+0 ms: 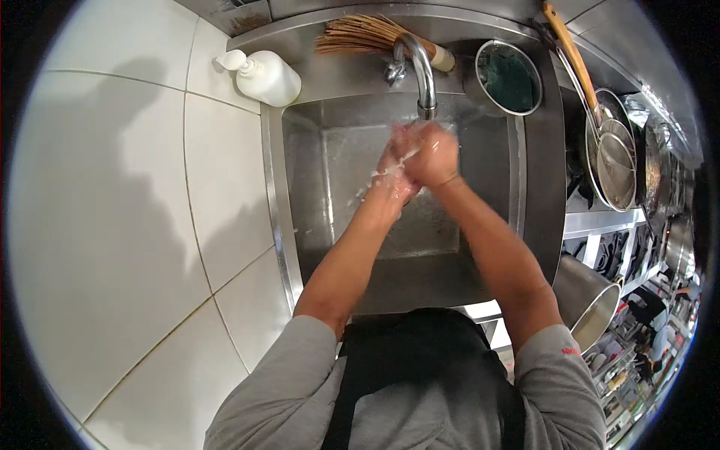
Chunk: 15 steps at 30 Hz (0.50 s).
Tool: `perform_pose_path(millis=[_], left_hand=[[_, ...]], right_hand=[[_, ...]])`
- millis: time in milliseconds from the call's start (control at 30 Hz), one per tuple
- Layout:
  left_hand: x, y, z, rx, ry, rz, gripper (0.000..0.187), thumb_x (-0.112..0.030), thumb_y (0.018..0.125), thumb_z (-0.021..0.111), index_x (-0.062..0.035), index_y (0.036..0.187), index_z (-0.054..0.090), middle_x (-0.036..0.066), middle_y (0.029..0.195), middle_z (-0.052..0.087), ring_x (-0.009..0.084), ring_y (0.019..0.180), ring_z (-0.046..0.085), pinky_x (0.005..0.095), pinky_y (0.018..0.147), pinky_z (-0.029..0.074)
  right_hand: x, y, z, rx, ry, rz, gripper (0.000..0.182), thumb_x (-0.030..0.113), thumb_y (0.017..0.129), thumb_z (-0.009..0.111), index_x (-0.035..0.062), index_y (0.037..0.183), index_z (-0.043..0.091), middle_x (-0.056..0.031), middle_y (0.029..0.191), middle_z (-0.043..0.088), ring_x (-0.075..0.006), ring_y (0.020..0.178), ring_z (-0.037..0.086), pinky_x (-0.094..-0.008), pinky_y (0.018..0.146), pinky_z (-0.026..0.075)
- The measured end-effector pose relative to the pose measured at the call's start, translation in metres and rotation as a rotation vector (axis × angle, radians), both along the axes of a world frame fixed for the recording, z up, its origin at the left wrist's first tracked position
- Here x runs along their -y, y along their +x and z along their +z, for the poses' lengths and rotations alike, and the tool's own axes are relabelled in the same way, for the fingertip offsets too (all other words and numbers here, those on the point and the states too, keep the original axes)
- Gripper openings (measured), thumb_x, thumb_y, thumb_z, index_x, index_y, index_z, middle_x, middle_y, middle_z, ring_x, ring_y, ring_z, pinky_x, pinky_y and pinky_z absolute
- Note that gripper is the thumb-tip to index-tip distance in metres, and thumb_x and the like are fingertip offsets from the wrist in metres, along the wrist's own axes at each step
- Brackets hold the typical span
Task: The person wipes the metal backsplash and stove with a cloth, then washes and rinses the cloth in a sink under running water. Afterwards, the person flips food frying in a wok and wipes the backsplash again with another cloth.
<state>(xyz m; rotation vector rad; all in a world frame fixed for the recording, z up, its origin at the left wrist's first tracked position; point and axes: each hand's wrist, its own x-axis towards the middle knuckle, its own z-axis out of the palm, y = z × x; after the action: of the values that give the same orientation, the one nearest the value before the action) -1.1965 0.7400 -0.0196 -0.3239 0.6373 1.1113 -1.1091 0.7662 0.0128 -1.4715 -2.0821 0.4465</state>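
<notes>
Below the curved metal faucet [421,71], my two hands are pressed together over the steel sink [416,285]. My right hand [439,156] is closed around my left hand [397,171], with its knuckles bent on the upper side. Fingers of the left hand are mostly covered and blurred by motion. White suds [377,178] cling to the left hand and wrist, and the skin there shines wet. Water splashes around the hands, right under the spout.
A white pump bottle [271,79] stands at the back left corner. Behind the faucet lies a straw brush [367,36]. A round metal container [510,79] with dark green contents sits back right. Strainers [616,169] and a large pot [585,300] are on the right. Tiled wall [135,225] borders the left.
</notes>
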Motion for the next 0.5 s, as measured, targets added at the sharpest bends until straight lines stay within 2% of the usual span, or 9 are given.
perform_pose_path(millis=[33, 133, 167, 200, 267, 300, 400, 433, 500], left_hand=[[0.003, -0.002, -0.001, -0.057, 0.06, -0.017, 0.038, -0.038, 0.108, 0.048, -0.0114, 0.133, 0.059, 0.001, 0.106, 0.068, 0.0148, 0.093, 0.066, 0.0337, 0.09, 0.054], [0.005, -0.012, -0.001, -0.216, 0.264, -0.067, 0.032, -0.035, 0.107, 0.053, -0.0089, 0.122, 0.065, 0.003, 0.107, 0.07, 0.0162, 0.097, 0.067, 0.0346, 0.088, 0.053], [0.008, -0.011, -0.003, -0.268, 0.322, -0.084, 0.031, -0.034, 0.106, 0.055, -0.0081, 0.119, 0.067, 0.003, 0.108, 0.071, 0.0167, 0.098, 0.067, 0.0349, 0.087, 0.053], [0.005, -0.008, 0.001, -0.286, 0.252, -0.13, 0.031, -0.032, 0.107, 0.053, -0.0067, 0.118, 0.067, 0.004, 0.108, 0.071, 0.0161, 0.098, 0.066, 0.0343, 0.086, 0.053], [-0.018, -0.004, 0.019, -0.332, 0.129, -0.215, 0.031, -0.029, 0.108, 0.05, -0.0039, 0.116, 0.068, 0.005, 0.11, 0.07, 0.0149, 0.096, 0.066, 0.033, 0.086, 0.052], [-0.018, -0.007, 0.023, -0.504, 0.178, -0.17, 0.039, -0.035, 0.109, 0.05, -0.0016, 0.114, 0.069, 0.005, 0.108, 0.07, 0.0148, 0.098, 0.065, 0.0331, 0.086, 0.052], [-0.024, -0.025, 0.017, -0.395, 0.439, -0.326, 0.044, -0.042, 0.109, 0.051, -0.0016, 0.115, 0.069, 0.006, 0.108, 0.069, 0.0149, 0.099, 0.065, 0.032, 0.088, 0.051], [-0.023, -0.033, 0.027, -0.427, 0.456, -0.345, 0.051, -0.047, 0.109, 0.049, 0.0005, 0.116, 0.066, 0.007, 0.106, 0.069, 0.0149, 0.101, 0.063, 0.0325, 0.093, 0.049], [-0.021, -0.035, 0.045, -0.706, 0.57, -0.281, 0.049, -0.045, 0.108, 0.052, 0.0013, 0.117, 0.065, 0.006, 0.104, 0.069, 0.0142, 0.098, 0.063, 0.0314, 0.092, 0.049]], right_hand=[[-0.011, 0.006, 0.002, 0.044, -0.017, -0.066, 0.031, 0.04, 0.088, 0.07, 0.0122, 0.075, 0.072, -0.0137, 0.078, 0.069, -0.0374, 0.071, 0.069, -0.0457, 0.063, 0.056], [0.024, -0.004, 0.024, -0.176, 0.055, 0.151, 0.031, 0.038, 0.091, 0.068, 0.0121, 0.075, 0.072, -0.0148, 0.078, 0.069, -0.0384, 0.071, 0.068, -0.0463, 0.063, 0.056], [0.028, -0.002, 0.029, -0.156, -0.015, 0.121, 0.031, 0.037, 0.091, 0.068, 0.0114, 0.075, 0.073, -0.0152, 0.079, 0.07, -0.0388, 0.073, 0.069, -0.0462, 0.065, 0.056], [0.031, 0.0, 0.034, -0.132, -0.084, 0.09, 0.031, 0.036, 0.092, 0.068, 0.0108, 0.075, 0.073, -0.0155, 0.08, 0.07, -0.0391, 0.074, 0.069, -0.046, 0.066, 0.056], [0.001, 0.024, 0.034, 0.097, -0.365, -0.168, 0.03, 0.033, 0.093, 0.068, 0.0082, 0.076, 0.073, -0.0162, 0.084, 0.071, -0.0398, 0.08, 0.069, -0.0452, 0.072, 0.057], [-0.018, 0.052, 0.018, 0.016, -0.212, -0.106, 0.037, 0.037, 0.094, 0.07, 0.0025, 0.08, 0.073, -0.0209, 0.091, 0.072, -0.0413, 0.092, 0.069, -0.0433, 0.081, 0.056], [-0.026, 0.057, 0.06, -0.515, -0.5, 0.066, 0.044, 0.041, 0.091, 0.073, -0.0016, 0.08, 0.07, -0.0249, 0.094, 0.071, -0.0414, 0.095, 0.068, -0.0433, 0.081, 0.054], [-0.028, 0.057, 0.065, -0.391, -0.446, 0.255, 0.047, 0.041, 0.088, 0.076, -0.0037, 0.077, 0.067, -0.0272, 0.086, 0.067, -0.0416, 0.084, 0.068, -0.0453, 0.074, 0.052], [-0.036, 0.057, 0.063, -0.106, -0.529, 0.222, 0.046, 0.037, 0.087, 0.077, -0.0047, 0.076, 0.064, -0.0268, 0.079, 0.064, -0.0405, 0.073, 0.063, -0.0468, 0.069, 0.05]])
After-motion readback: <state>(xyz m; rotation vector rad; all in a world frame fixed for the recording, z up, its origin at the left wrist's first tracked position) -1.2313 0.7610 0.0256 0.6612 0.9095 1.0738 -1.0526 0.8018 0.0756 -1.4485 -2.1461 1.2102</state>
